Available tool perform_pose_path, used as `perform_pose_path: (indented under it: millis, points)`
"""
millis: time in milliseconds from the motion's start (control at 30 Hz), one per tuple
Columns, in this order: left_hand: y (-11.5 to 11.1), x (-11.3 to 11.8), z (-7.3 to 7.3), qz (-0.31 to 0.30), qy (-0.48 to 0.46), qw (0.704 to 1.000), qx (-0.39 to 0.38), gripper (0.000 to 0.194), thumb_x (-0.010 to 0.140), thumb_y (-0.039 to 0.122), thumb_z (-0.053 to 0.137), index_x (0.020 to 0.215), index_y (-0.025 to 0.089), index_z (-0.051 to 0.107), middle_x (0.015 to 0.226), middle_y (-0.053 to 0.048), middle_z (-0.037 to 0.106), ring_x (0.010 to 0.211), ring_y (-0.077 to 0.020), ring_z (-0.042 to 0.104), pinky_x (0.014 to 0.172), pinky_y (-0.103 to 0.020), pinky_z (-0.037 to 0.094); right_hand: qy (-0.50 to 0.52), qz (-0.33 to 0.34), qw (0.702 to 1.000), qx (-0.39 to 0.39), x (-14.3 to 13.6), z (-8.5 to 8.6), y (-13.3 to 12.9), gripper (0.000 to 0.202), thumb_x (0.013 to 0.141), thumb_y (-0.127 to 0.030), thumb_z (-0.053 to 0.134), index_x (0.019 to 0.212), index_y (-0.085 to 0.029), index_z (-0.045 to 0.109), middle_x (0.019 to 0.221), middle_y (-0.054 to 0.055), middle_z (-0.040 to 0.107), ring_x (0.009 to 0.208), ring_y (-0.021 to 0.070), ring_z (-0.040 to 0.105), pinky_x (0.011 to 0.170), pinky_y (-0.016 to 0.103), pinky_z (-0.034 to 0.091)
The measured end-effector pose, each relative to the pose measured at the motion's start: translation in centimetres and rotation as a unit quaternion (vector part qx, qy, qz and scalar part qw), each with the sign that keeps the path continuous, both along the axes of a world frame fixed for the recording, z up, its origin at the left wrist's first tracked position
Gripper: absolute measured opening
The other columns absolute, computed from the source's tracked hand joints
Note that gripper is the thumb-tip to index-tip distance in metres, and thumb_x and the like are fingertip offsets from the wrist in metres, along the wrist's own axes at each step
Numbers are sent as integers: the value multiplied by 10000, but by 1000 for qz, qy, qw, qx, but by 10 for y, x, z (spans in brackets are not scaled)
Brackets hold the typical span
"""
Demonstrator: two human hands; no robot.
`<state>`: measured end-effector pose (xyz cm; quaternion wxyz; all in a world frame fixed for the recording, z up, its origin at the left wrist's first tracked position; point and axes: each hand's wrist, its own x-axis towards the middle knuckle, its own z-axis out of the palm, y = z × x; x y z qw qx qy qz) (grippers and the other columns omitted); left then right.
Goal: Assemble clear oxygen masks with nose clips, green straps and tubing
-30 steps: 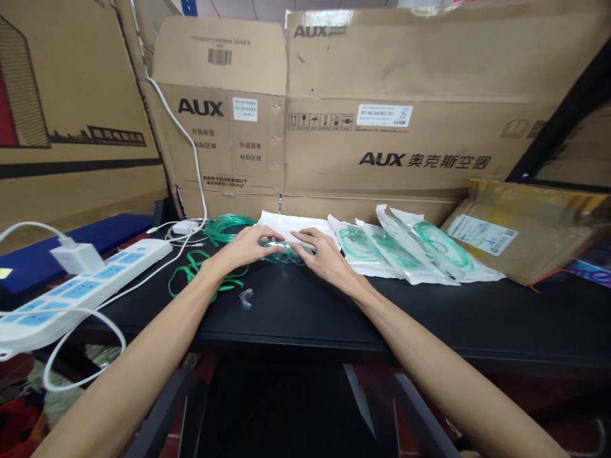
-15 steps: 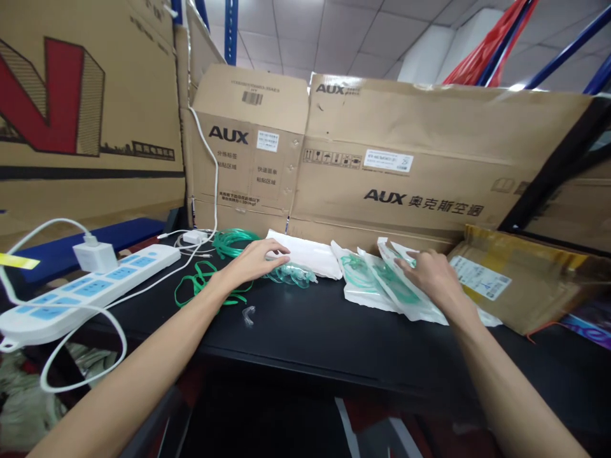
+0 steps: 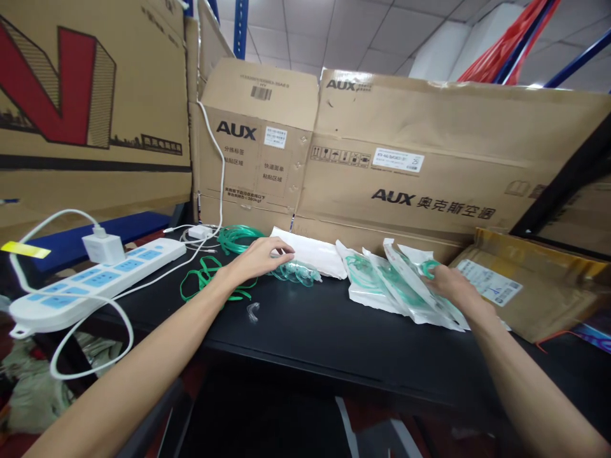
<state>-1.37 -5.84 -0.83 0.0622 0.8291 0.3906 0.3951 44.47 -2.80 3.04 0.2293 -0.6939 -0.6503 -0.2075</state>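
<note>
My left hand (image 3: 268, 254) is over the black table, its thumb and fingers slightly apart and nothing visible between them. Under and beside it lie a clear green-tinted plastic piece (image 3: 298, 272) and a flat white packet (image 3: 315, 253). Green coiled tubing (image 3: 237, 238) rests behind that wrist, and a loose green strap (image 3: 203, 273) lies to its left. On the right, my right hand (image 3: 449, 284) is closed on the rightmost white-and-clear pouch (image 3: 414, 280), which contains green tubing; its fingertips are partly hidden. Similar pouches (image 3: 365, 280) overlap to its left.
A white power strip (image 3: 102, 273) with a plugged-in charger (image 3: 102, 247) and trailing white cable is at left. A small clear bent tube piece (image 3: 252, 311) lies on the black table (image 3: 305, 343). Cardboard panels (image 3: 382, 172) stand behind; a brown carton (image 3: 539, 299) sits at right.
My right hand has moved a little right and down, drawing the rightmost pouch with it. My left hand stays by the white packet. The view has shifted slightly.
</note>
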Motion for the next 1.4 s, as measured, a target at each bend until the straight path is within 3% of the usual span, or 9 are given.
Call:
perform_pose_path:
  millis: [167, 333, 567, 633, 700, 867, 1000, 1200, 1400]
  points:
    - [0, 1, 2, -2, -18, 1000, -2, 210, 926, 335, 603, 1003, 237, 772, 1074, -34, 775, 998, -223, 700, 913, -325, 500, -7, -54, 992, -110, -2, -3, 2, 287, 963, -325, 672, 1239, -246, 646, 1265, 75, 653, 1069, 229, 674, 853, 382, 575]
    - [-5, 7, 13, -17, -63, 998, -16, 177, 905, 320, 636, 955, 229, 779, 1024, -38, 779, 962, -233, 695, 932, -358, 495, -5, -120, 984, -135, -9, 8, 0, 273, 959, -320, 679, 1217, -231, 662, 1268, 100, 653, 1076, 227, 672, 862, 361, 567]
    - [-27, 69, 39, -71, -231, 967, -84, 213, 928, 324, 636, 1054, 204, 758, 1143, -84, 761, 1094, -259, 673, 1044, -436, 471, -15, -147, 989, -6, -27, 79, -32, 215, 974, -328, 649, 1136, -190, 681, 1167, 87, 691, 986, 210, 686, 846, 387, 564]
    - [-29, 95, 45, -101, -288, 944, -129, 307, 948, 385, 617, 1151, 179, 721, 1239, -126, 727, 1146, -270, 670, 1055, -444, 482, -23, -108, 992, 60, -46, 97, -46, 130, 964, -213, 611, 1023, -152, 710, 1021, 105, 732, 906, 228, 697, 795, 393, 531]
    - [-29, 117, 51, -151, -337, 909, -192, 488, 948, 502, 600, 1287, 154, 643, 1362, -187, 649, 1141, -282, 686, 1008, -436, 534, -30, -37, 992, 121, -74, 102, -57, 249, 961, -126, 488, 968, -118, 736, 965, 245, 752, 889, 299, 698, 777, 439, 478]
    - [-13, 137, 61, -253, -436, 808, -306, 651, 935, 664, 530, 1292, 126, 616, 1321, -233, 654, 1091, -301, 707, 918, -414, 591, -28, 222, 966, 127, -165, 58, -65, 367, 930, -145, 533, 1253, -219, 689, 1320, 149, 697, 1163, 327, 651, 917, 440, 496]
    - [19, 115, 55, -169, -525, 779, -299, 452, 964, 543, 550, 1151, 139, 631, 1140, -175, 719, 997, -262, 710, 884, -407, 595, 51, 363, 925, 102, -213, 22, -52, 261, 951, -220, 581, 1142, -267, 753, 1314, 63, 711, 1224, 279, 638, 1039, 432, 489]
    - [54, 75, 45, -86, -564, 770, -285, 386, 946, 486, 592, 1165, 169, 608, 1117, -153, 728, 1081, -271, 672, 897, -426, 587, 299, 324, 891, 105, -192, 6, -19, 295, 996, -370, 611, 1213, -176, 659, 1266, 95, 673, 1130, 253, 656, 975, 498, 522]
    - [58, 67, 49, -87, -547, 786, -274, 384, 870, 491, 692, 1059, 160, 653, 1076, -161, 734, 1091, -313, 658, 896, -453, 570, 460, 288, 839, -45, -166, -15, 5, 314, 979, -342, 646, 1242, -169, 634, 1211, 86, 674, 984, 218, 691, 829, 420, 591]
